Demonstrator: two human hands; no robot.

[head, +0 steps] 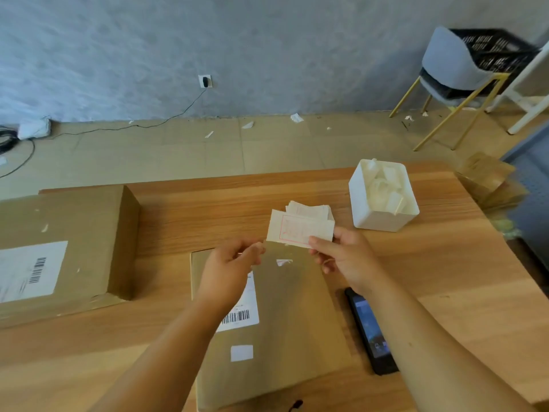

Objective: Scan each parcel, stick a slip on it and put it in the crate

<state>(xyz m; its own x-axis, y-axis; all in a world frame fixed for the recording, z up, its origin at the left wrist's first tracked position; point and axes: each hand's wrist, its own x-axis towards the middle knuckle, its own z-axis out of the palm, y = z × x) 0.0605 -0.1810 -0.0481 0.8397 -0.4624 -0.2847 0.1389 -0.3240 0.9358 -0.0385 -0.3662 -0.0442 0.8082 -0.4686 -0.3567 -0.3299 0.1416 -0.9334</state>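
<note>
A flat brown parcel (294, 328) with a barcode label lies on the wooden table in front of me. Above its far edge my right hand (344, 257) grips a white slip (297, 230) with red print by its right end. My left hand (234, 263) is at the slip's left corner, its fingers pinched together there. Behind the held slip a small stack of slips (312, 210) rests on the table. A black handheld scanner (371, 331) lies screen up to the right of the parcel. A black crate (493, 52) sits on a chair far right.
A large cardboard box (59, 248) with a label stands at the left of the table (208, 209). A white bin (383, 197) holding paper scraps stands at the back right. Brown packages (487, 179) lie off the table's right edge. Scraps litter the floor.
</note>
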